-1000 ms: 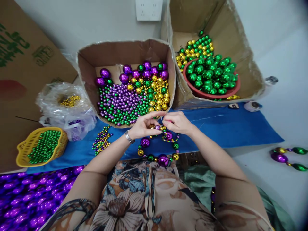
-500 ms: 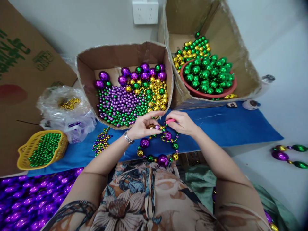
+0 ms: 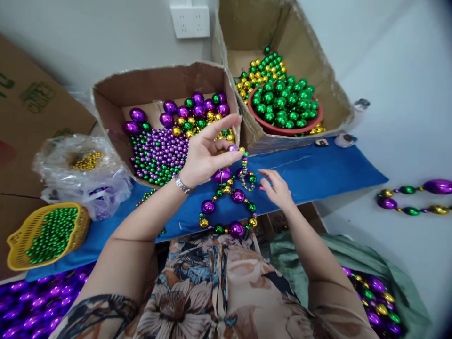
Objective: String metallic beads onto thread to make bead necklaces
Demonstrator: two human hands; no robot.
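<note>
My left hand (image 3: 208,153) is raised over the blue cloth, thumb and fingers pinching the beaded end of a purple, green and gold bead necklace (image 3: 237,229). Its index finger points up, and a short strand of small beads (image 3: 245,165) dangles from the grip. The necklace's large loop lies on the cloth at its front edge. To the right of the strand, my right hand (image 3: 277,188) is apart from the beads, its index finger and thumb spread. A small pink object (image 3: 262,188) shows at its fingers, mostly hidden by the hand.
Behind my hands stand a cardboard box (image 3: 109,101) of loose beads and another box (image 3: 330,101) containing a red bowl (image 3: 254,117) of green beads. A yellow basket (image 3: 16,247) and plastic bags (image 3: 52,160) are left. Blue cloth (image 3: 346,172) covers the table.
My left hand has lifted up with the necklace end, drawing the strand higher. My right hand has moved away to the right and down, its fingers spreading. The view has shifted right.
</note>
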